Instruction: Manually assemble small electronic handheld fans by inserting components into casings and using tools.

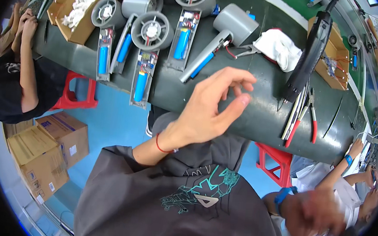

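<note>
My left hand (209, 108), with a red string on its wrist, hovers at the near edge of the dark green table (178, 90). Its fingers are bent, the thumb stands apart, and nothing is held. My right hand (314, 214), blue band on the wrist, is off the table at the lower right; blur hides its fingers. Beyond the left hand lies a grey fan unit (236, 24) with its handle opened and a blue battery (202, 65) showing. Several similar fan units (152, 31) lie to the left, their circuit boards and batteries exposed. A white cloth (278, 49) is at the right of the nearest unit.
A black electric screwdriver (309, 56) hangs over the table's right side. Red-handled pliers (309, 112) lie below it. Cardboard bins hold white parts (86, 1) at left and wires (333, 65) at right. Other people (21, 78) sit on both sides. Red stools (274, 162) and cartons (39, 159) stand on the floor.
</note>
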Demonstrator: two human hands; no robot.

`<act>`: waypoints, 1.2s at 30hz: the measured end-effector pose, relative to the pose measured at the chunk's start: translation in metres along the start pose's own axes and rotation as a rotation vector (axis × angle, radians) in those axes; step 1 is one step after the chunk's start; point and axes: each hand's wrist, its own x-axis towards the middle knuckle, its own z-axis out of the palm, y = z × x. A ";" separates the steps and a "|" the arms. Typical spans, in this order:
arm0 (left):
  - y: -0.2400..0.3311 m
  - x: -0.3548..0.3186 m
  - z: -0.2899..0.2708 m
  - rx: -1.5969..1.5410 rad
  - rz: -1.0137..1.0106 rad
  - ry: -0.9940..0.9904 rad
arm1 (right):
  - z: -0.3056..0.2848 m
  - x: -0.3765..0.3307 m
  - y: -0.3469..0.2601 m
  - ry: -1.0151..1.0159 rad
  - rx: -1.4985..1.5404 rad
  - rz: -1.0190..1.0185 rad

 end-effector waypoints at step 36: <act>0.048 -0.026 0.004 -0.007 -0.024 -0.264 | -0.048 0.004 -0.026 -0.596 -0.603 -0.708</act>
